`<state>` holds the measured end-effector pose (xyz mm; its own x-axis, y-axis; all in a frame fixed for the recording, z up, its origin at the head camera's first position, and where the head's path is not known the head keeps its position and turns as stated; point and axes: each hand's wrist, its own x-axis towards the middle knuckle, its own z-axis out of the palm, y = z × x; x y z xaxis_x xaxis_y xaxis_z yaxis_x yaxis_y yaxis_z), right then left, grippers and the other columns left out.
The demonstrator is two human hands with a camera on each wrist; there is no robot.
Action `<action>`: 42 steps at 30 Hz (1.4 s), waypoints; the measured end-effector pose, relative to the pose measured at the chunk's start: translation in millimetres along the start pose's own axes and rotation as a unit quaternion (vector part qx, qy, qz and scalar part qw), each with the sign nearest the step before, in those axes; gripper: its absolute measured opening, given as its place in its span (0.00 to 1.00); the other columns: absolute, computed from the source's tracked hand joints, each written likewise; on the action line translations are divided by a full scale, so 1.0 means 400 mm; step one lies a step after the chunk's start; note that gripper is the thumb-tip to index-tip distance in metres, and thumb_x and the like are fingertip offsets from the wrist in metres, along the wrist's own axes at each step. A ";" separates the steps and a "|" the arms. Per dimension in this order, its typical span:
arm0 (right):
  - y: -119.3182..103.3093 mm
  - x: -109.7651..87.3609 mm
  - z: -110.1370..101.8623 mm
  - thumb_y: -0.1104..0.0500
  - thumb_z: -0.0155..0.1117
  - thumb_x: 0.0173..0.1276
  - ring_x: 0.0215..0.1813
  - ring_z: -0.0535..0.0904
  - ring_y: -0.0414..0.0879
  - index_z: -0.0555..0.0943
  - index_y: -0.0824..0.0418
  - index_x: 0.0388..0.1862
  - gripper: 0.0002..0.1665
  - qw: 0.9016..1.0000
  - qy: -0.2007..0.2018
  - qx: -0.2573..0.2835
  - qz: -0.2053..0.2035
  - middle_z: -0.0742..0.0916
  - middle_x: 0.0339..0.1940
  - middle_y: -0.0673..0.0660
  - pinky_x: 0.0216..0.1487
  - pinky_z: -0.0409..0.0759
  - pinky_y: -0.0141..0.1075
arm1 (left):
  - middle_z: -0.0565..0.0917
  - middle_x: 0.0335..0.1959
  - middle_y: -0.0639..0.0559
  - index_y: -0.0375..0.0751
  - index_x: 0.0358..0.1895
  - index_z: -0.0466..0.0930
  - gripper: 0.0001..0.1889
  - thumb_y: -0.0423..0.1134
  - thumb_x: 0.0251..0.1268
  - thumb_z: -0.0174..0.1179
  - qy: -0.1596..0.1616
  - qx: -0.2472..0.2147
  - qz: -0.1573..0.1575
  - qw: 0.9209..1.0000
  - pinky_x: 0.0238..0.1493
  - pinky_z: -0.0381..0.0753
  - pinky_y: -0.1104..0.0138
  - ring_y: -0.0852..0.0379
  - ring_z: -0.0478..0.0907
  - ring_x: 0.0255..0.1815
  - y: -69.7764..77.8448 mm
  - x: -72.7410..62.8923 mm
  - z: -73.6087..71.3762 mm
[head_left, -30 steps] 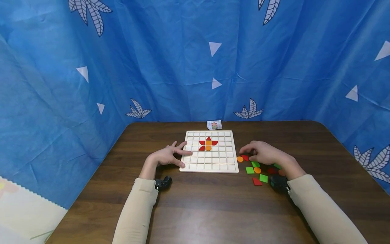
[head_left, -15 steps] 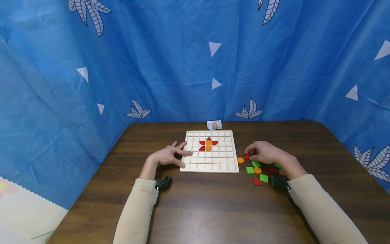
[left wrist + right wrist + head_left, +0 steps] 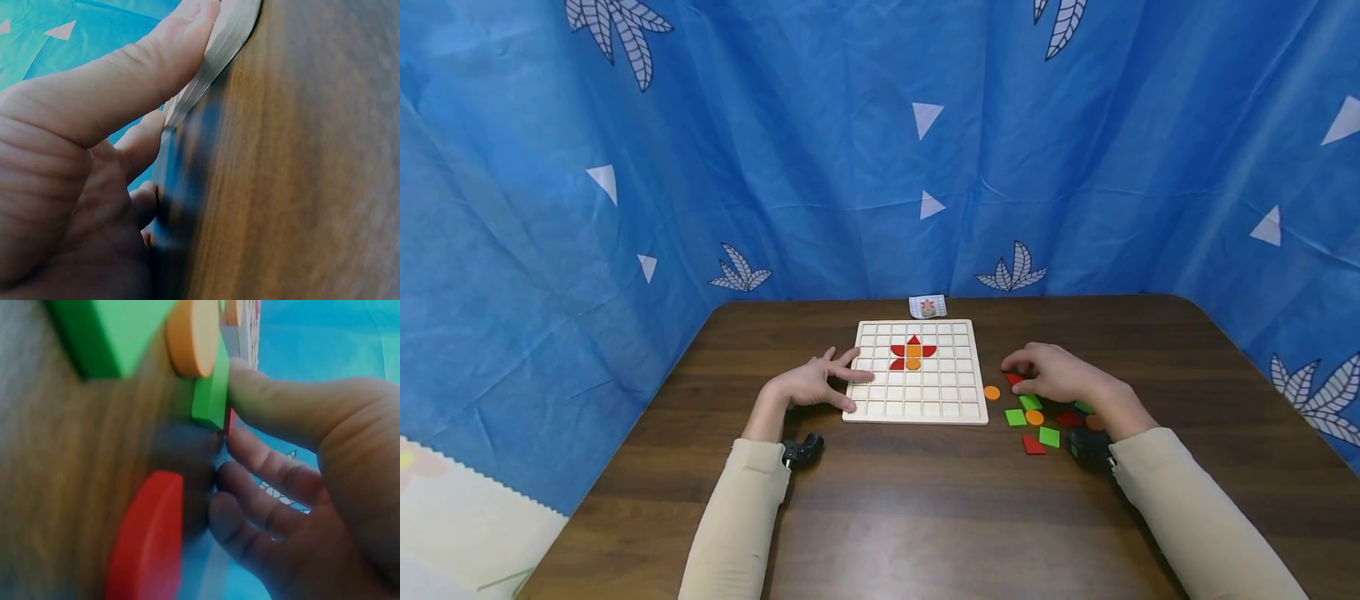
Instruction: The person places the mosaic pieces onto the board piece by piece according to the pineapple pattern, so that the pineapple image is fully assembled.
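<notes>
My left hand [image 3: 808, 383] rests with spread fingers on the left edge of a pale gridded wooden board [image 3: 955, 400]; the left wrist view shows its thumb [image 3: 144, 81] along the board's rim. On the board sit a red triangle [image 3: 913, 340], an orange square [image 3: 913, 352], an orange disc [image 3: 913, 364] and several curved red tiles [image 3: 897, 364]. Right of the board, my right hand [image 3: 1056, 375] pinches a small red tile [image 3: 1014, 379] between thumb and forefinger, low over the table. Most of that tile is hidden behind the thumb in the right wrist view.
Loose green squares [image 3: 1015, 417], orange discs [image 3: 992, 392] and red tiles [image 3: 1033, 445] lie around and under the right hand. A small printed card [image 3: 928, 307] lies behind the board. Blue curtain [image 3: 850, 150] hangs beyond the brown table [image 3: 910, 517].
The right hand has taken the red tile between its fingers and shifted it slightly right and away, off the orange disc's side. The left hand and the board have stayed put.
</notes>
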<state>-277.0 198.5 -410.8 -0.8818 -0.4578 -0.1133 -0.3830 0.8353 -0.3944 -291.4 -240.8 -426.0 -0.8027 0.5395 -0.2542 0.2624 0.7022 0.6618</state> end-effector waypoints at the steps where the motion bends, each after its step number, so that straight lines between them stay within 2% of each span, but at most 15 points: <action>1: 0.000 0.000 0.001 0.57 0.73 0.69 0.45 0.77 0.50 0.85 0.57 0.58 0.19 1.000 0.001 0.002 -0.006 0.84 0.45 0.56 0.52 0.83 0.47 | 0.47 0.87 0.55 0.64 0.70 0.77 0.33 0.49 0.58 0.75 0.000 0.000 0.001 1.000 0.78 0.40 0.30 0.37 0.25 0.86 0.000 0.001 -0.001; 10: -0.006 0.004 0.010 0.61 0.71 0.70 0.42 0.77 0.48 0.86 0.60 0.51 0.12 1.000 0.015 0.003 -0.018 0.84 0.46 0.56 0.51 0.82 0.47 | 0.46 0.87 0.54 0.61 0.70 0.78 0.33 0.47 0.59 0.76 -0.001 -0.002 0.013 1.000 0.78 0.37 0.30 0.36 0.24 0.86 -0.001 0.000 0.000; 14: -0.010 0.007 0.013 0.60 0.70 0.71 0.44 0.77 0.49 0.85 0.61 0.53 0.13 1.000 0.024 -0.005 -0.012 0.85 0.46 0.56 0.55 0.82 0.48 | 0.47 0.87 0.53 0.62 0.70 0.78 0.33 0.48 0.59 0.76 -0.001 -0.003 0.013 1.000 0.78 0.37 0.30 0.36 0.24 0.86 0.000 0.000 0.000; 18: -0.025 0.013 0.007 0.61 0.69 0.72 0.46 0.78 0.49 0.84 0.63 0.56 0.15 1.000 0.030 0.010 -0.002 0.86 0.46 0.56 0.56 0.83 0.49 | 0.46 0.87 0.54 0.62 0.70 0.78 0.33 0.49 0.59 0.76 -0.002 0.001 0.009 1.000 0.78 0.38 0.30 0.36 0.24 0.86 -0.002 0.001 -0.001; 22: -0.052 0.030 0.002 0.61 0.68 0.73 0.46 0.79 0.50 0.84 0.65 0.57 0.16 0.999 0.036 0.025 -0.004 0.88 0.48 0.58 0.56 0.84 0.49 | 0.46 0.87 0.54 0.63 0.70 0.77 0.33 0.49 0.59 0.75 0.000 0.006 0.008 1.000 0.78 0.39 0.29 0.36 0.25 0.86 -0.005 0.003 -0.002; 32: -0.143 0.098 0.025 0.59 0.68 0.73 0.45 0.78 0.50 0.83 0.65 0.57 0.17 0.998 0.041 0.039 -0.001 0.86 0.47 0.58 0.49 0.84 0.40 | 0.47 0.87 0.54 0.64 0.70 0.78 0.34 0.50 0.58 0.76 0.000 0.004 0.003 1.000 0.77 0.39 0.28 0.36 0.25 0.86 -0.005 0.004 -0.001; 42: -0.229 0.170 0.062 0.60 0.67 0.73 0.51 0.79 0.52 0.83 0.65 0.58 0.18 0.998 0.034 0.044 -0.014 0.87 0.50 0.59 0.63 0.81 0.47 | 0.48 0.87 0.56 0.64 0.69 0.78 0.33 0.49 0.59 0.75 0.004 0.004 -0.005 1.000 0.77 0.37 0.28 0.37 0.25 0.86 0.001 0.001 0.003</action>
<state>-295.0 83.4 -405.2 -0.8889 -0.4564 -0.0400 -0.3848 0.7911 -0.4755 -290.9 -239.8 -426.6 -0.8089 0.5297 -0.2550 0.2599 0.7112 0.6532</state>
